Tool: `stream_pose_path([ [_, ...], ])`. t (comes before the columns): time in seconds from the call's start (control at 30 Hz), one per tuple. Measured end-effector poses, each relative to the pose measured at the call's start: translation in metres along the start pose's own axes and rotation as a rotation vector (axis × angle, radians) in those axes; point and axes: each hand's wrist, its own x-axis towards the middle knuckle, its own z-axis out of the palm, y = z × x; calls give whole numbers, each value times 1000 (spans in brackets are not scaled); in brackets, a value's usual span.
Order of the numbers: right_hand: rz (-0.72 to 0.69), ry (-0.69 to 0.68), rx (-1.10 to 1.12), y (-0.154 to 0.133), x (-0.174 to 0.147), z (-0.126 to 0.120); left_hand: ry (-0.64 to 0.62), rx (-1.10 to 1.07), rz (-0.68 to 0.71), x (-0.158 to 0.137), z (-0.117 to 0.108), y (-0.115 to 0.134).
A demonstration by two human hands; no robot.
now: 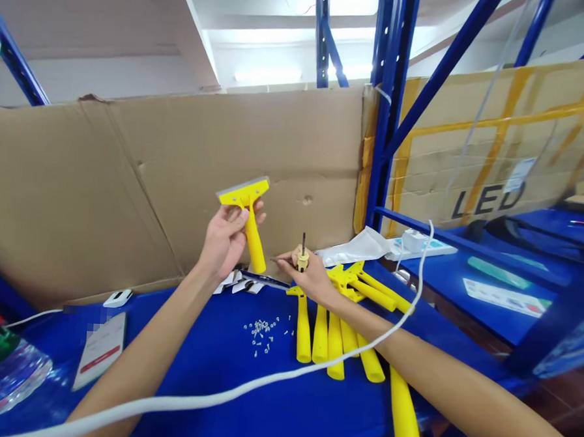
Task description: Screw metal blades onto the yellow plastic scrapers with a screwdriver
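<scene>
My left hand (227, 238) grips a yellow scraper (254, 239) by the neck of its handle. The scraper is raised above the table, its wide head up, with a grey blade edge and two screws showing. To the right of it, my right hand (308, 275) is closed around a screwdriver (302, 262) with a pale yellow body and a dark shaft pointing up; most of its handle is hidden by the hand. Under my right forearm lie several yellow scraper handles (304, 330). Small loose screws and nuts (261, 328) are scattered on the blue table (205, 383).
A white cable (243, 393) crosses in front of my forearms. At left are a phone (102, 349), a small white device (118, 298) and a plastic bottle (4, 373). Cardboard (177, 173) stands behind, beside a blue rack post (388, 119). A power strip (427, 248) lies right.
</scene>
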Motion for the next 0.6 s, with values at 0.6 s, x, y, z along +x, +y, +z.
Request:
stream_pose_path([
  [0.6,536,20,774,8,6,4,-304,241,-384,-3,-19,-8],
])
